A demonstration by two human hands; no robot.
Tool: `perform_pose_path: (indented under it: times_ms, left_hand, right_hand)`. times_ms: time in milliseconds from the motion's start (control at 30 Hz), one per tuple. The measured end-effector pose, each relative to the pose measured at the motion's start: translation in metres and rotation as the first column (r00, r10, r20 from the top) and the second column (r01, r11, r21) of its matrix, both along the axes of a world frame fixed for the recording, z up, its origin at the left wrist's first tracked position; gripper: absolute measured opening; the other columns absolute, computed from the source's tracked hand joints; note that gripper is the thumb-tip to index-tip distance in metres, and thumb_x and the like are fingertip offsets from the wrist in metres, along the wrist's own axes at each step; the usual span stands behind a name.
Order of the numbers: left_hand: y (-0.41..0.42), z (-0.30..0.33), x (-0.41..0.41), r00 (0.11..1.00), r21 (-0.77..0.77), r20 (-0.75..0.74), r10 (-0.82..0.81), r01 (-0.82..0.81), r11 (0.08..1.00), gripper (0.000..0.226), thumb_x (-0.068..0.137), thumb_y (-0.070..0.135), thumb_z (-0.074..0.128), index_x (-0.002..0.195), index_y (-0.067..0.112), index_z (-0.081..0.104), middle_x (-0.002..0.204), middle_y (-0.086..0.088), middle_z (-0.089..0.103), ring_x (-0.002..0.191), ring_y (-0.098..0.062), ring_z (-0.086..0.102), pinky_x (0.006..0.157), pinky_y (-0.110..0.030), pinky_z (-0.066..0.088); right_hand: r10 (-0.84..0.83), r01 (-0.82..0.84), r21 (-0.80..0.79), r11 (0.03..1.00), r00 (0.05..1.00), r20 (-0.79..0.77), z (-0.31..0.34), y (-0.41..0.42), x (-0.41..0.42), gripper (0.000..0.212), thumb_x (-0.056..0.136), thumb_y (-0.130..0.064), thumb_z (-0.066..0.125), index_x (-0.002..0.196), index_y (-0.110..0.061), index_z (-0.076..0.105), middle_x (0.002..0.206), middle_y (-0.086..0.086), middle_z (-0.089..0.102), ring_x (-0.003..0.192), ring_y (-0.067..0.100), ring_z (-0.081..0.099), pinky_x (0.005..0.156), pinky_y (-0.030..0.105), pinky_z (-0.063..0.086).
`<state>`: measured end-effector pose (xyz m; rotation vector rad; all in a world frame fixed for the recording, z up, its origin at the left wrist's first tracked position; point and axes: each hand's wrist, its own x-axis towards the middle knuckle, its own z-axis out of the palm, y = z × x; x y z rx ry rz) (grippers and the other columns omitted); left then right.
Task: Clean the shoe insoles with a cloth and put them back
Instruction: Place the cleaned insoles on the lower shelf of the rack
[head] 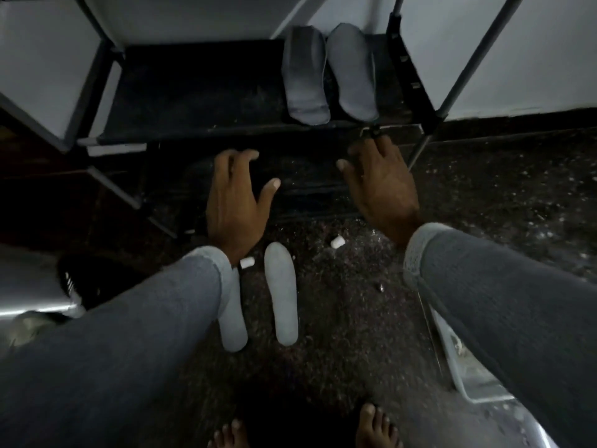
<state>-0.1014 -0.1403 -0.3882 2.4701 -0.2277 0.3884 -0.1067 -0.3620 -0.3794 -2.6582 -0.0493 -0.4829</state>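
We reach both arms forward and down toward the low space under the dark shelf (200,101) of a shoe rack. Our left hand (237,202) hangs palm-down with fingers spread and loosely bent, thumb out to the side, holding nothing. Our right hand (381,185) is also palm-down with fingers extended, its fingertips up against the front edge of the shelf near the rack's right post (420,150); whether they touch it we cannot tell. The two hands are well apart.

Two pale insoles lie on the speckled floor (355,302) between our forearms. The right insole (281,294) is fully in view, its long axis running almost straight away from us, leaning slightly left at the far end. The left insole (232,321) lies just beside it, roughly parallel, its far end hidden under our left sleeve (129,334).

On the shelf stands a pair of grey shoes (329,76), side by side, long axes running front to back, near ends at the shelf's front edge.

Two small white bits (336,242) lie on the floor near the insoles. Our bare toes (374,425) show at the bottom edge.
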Motion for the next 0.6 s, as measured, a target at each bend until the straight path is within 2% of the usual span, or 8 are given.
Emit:
perform_pose_path:
  times_ms: [67, 167, 267, 333, 400, 533, 600]
  left_hand:
    - [0.020, -0.026, -0.026, 0.998, 0.016, -0.061, 0.026, -0.025, 1.000, 0.046, 0.091, 0.033, 0.064, 0.128, 0.009, 0.051, 0.134, -0.013, 0.043, 0.118, -0.025, 0.051, 0.094, -0.030, 0.041]
    - [0.047, -0.064, -0.059, 0.969, 0.023, -0.226, 0.094, -0.091, 0.996, 0.048, 0.090, 0.033, 0.065, 0.129, 0.009, 0.051, 0.134, -0.014, 0.042, 0.114, -0.030, 0.053, 0.093, -0.040, 0.048]
    - [0.069, -0.099, -0.086, 0.915, 0.057, -0.365, 0.169, -0.159, 0.986, 0.052, 0.090, 0.034, 0.064, 0.133, 0.012, 0.047, 0.134, -0.014, 0.041, 0.114, -0.031, 0.052, 0.092, -0.041, 0.045]
    - [0.081, -0.120, -0.101, 0.876, 0.098, -0.436, 0.207, -0.183, 0.978, 0.054, 0.091, 0.033, 0.063, 0.137, 0.012, 0.043, 0.134, -0.015, 0.040, 0.115, -0.032, 0.050, 0.092, -0.040, 0.044]
    - [0.094, -0.143, -0.110, 0.833, 0.131, -0.497, 0.244, -0.206, 0.970, 0.054, 0.091, 0.034, 0.062, 0.138, 0.013, 0.042, 0.136, -0.014, 0.041, 0.118, -0.031, 0.047, 0.093, -0.040, 0.043]
    - [0.119, -0.200, -0.130, 0.794, 0.264, -0.549, 0.260, -0.130, 0.956, 0.053, 0.092, 0.042, 0.057, 0.136, 0.015, 0.044, 0.138, -0.011, 0.045, 0.122, -0.028, 0.043, 0.096, -0.036, 0.037]
    - [0.125, -0.216, -0.127, 0.747, 0.259, -0.580, 0.324, -0.209, 0.943, 0.057, 0.090, 0.040, 0.062, 0.137, 0.013, 0.044, 0.142, -0.013, 0.043, 0.127, -0.029, 0.040, 0.101, -0.037, 0.033]
  right_hand:
    - [-0.007, 0.012, 0.058, 0.998, 0.995, -0.095, -0.024, 0.016, -0.020, 0.030, 0.095, -0.038, 0.050, 0.107, -0.011, 0.055, 0.111, 0.013, 0.054, 0.101, 0.031, 0.053, 0.080, 0.041, 0.048]
    - [-0.066, 0.120, 0.214, 0.970, 0.968, -0.243, -0.064, 0.046, -0.045, 0.028, 0.094, -0.038, 0.052, 0.102, -0.011, 0.056, 0.109, 0.011, 0.056, 0.100, 0.027, 0.053, 0.081, 0.035, 0.043]
    - [-0.104, 0.240, 0.311, 0.919, 0.912, -0.396, -0.101, 0.078, -0.064, 0.028, 0.094, -0.036, 0.053, 0.101, -0.009, 0.057, 0.107, 0.012, 0.058, 0.102, 0.025, 0.052, 0.078, 0.027, 0.035]
    - [-0.086, 0.278, 0.352, 0.894, 0.875, -0.476, -0.124, 0.098, -0.077, 0.028, 0.094, -0.036, 0.054, 0.103, -0.009, 0.056, 0.108, 0.011, 0.058, 0.100, 0.025, 0.054, 0.079, 0.027, 0.037]
    - [-0.070, 0.287, 0.358, 0.889, 0.857, -0.511, -0.149, 0.113, -0.088, 0.028, 0.094, -0.036, 0.054, 0.101, -0.009, 0.055, 0.105, 0.010, 0.060, 0.100, 0.026, 0.056, 0.081, 0.030, 0.041]
    - [-0.059, 0.325, 0.312, 0.893, 0.771, -0.634, -0.201, 0.133, -0.106, 0.032, 0.093, -0.038, 0.054, 0.105, -0.009, 0.057, 0.106, 0.011, 0.063, 0.101, 0.027, 0.058, 0.079, 0.033, 0.047]
    - [-0.055, 0.330, 0.276, 0.903, 0.724, -0.688, -0.222, 0.138, -0.115, 0.032, 0.092, -0.037, 0.056, 0.108, -0.010, 0.056, 0.111, 0.012, 0.062, 0.103, 0.028, 0.059, 0.079, 0.031, 0.045]
